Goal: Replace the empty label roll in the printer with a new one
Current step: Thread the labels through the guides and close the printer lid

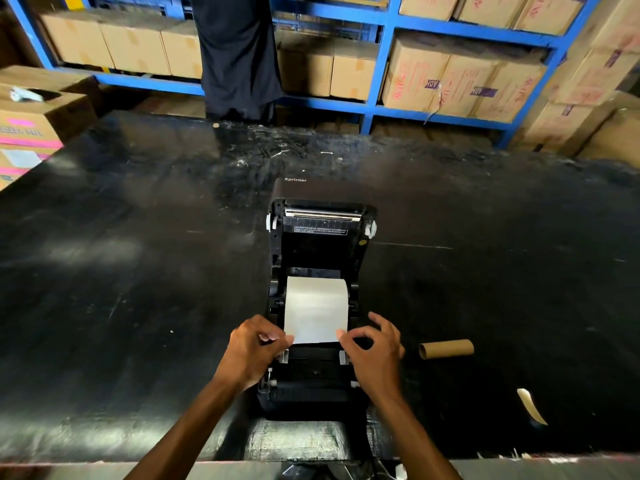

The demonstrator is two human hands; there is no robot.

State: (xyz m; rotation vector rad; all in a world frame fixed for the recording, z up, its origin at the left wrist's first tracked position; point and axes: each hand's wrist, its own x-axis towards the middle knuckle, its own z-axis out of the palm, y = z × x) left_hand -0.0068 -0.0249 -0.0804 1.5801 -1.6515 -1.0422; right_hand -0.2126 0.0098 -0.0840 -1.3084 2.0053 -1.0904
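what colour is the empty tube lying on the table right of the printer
Brown cardboard: the empty tube, seen in the head view.

There is only one view — a wide-angle camera on the person's head. It looks forward and down over the black table [138, 271], from close above the open printer [320, 296], which sits near the centre. The forearms enter from the bottom edge. At the top, further away, blue shelves [384, 43] with boxes appear — edges are curved.
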